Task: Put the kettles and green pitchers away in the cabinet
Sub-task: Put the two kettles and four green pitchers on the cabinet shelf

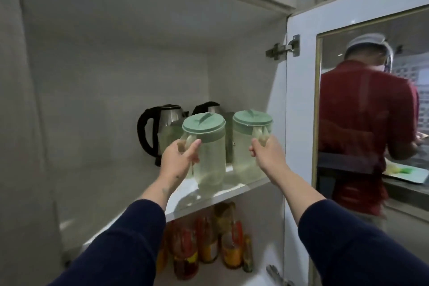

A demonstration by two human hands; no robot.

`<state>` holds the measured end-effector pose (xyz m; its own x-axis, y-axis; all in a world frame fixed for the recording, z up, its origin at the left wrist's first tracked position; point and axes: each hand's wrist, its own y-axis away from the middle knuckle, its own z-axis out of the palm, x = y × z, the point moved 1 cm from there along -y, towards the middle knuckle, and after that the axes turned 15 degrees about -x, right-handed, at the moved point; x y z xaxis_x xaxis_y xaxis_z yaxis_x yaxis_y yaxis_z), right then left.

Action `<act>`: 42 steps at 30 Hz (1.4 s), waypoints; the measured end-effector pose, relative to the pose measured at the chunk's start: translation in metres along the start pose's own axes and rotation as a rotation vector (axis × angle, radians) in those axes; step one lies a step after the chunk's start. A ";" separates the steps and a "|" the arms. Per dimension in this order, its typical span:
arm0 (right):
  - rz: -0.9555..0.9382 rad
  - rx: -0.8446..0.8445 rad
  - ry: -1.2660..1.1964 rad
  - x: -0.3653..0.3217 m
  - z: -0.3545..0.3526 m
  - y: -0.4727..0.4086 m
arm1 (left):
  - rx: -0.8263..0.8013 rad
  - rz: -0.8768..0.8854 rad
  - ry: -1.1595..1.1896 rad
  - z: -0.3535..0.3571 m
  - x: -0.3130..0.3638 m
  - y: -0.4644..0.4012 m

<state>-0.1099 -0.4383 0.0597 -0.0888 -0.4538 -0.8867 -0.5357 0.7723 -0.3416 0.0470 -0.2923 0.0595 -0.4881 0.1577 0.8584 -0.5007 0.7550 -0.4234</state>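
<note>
Two clear pitchers with green lids stand at the front of the cabinet shelf [216,195]. My left hand [178,158] grips the handle of the left pitcher [209,148]. My right hand [267,153] grips the handle of the right pitcher [246,146]. Behind them, two steel kettles with black handles stand side by side: the left kettle [162,123] is mostly visible, while the right kettle [209,105] is largely hidden by the pitchers.
The cabinet door [301,123] stands open on the right, its glass pane showing a person in a red shirt [357,123] at a counter. Several bottles [209,244] fill the shelf below. The shelf's left part [104,181] lies bare.
</note>
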 end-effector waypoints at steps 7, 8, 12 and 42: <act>0.077 -0.037 0.115 0.013 0.018 -0.067 | -0.047 -0.081 0.003 -0.005 -0.039 -0.068; 0.107 -0.041 0.122 0.014 0.020 -0.076 | -0.051 -0.097 0.024 -0.006 -0.043 -0.077; 0.192 -0.059 0.089 0.014 0.032 -0.096 | -0.044 -0.120 -0.067 -0.008 -0.052 -0.099; 0.118 -0.196 0.162 0.063 0.005 -0.024 | 0.136 -0.246 -0.419 0.024 -0.025 0.013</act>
<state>-0.0983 -0.4834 0.0106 -0.2850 -0.4435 -0.8498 -0.6646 0.7302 -0.1582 0.0359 -0.3017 0.0261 -0.5751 -0.3049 0.7591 -0.7121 0.6433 -0.2812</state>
